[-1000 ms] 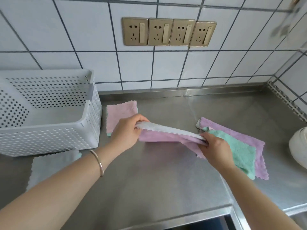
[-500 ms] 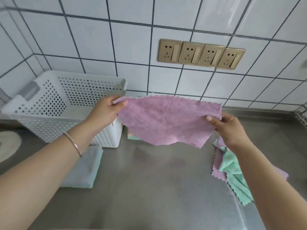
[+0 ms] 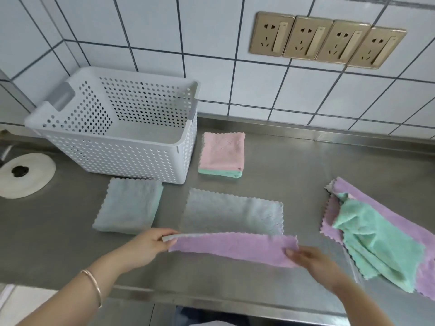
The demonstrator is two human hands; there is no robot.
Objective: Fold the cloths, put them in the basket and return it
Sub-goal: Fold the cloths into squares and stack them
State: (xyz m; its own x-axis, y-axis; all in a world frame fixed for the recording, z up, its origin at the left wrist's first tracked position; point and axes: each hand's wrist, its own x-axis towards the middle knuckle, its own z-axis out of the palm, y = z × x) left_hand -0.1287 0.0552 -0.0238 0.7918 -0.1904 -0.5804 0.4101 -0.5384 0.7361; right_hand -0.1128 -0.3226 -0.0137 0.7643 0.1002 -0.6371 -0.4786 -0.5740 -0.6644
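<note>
Steel counter (image 3: 235, 285) under you: your left hand (image 3: 150, 245) and right hand (image 3: 310, 260) each pinch a near corner of the purple cloth (image 3: 235, 249), lifting it to fold away (grey underside up). Basket (image 3: 113, 158) waits empty at ten o'clock.

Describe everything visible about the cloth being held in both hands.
The held cloth is soft, fluffy fabric with zigzag-cut edges, purple on one face and grey on the other. Its far part lies flat, grey side up, on the steel counter; the near edge is lifted, showing purple. The left hand pinches the left corner, the right hand the right corner.
</note>
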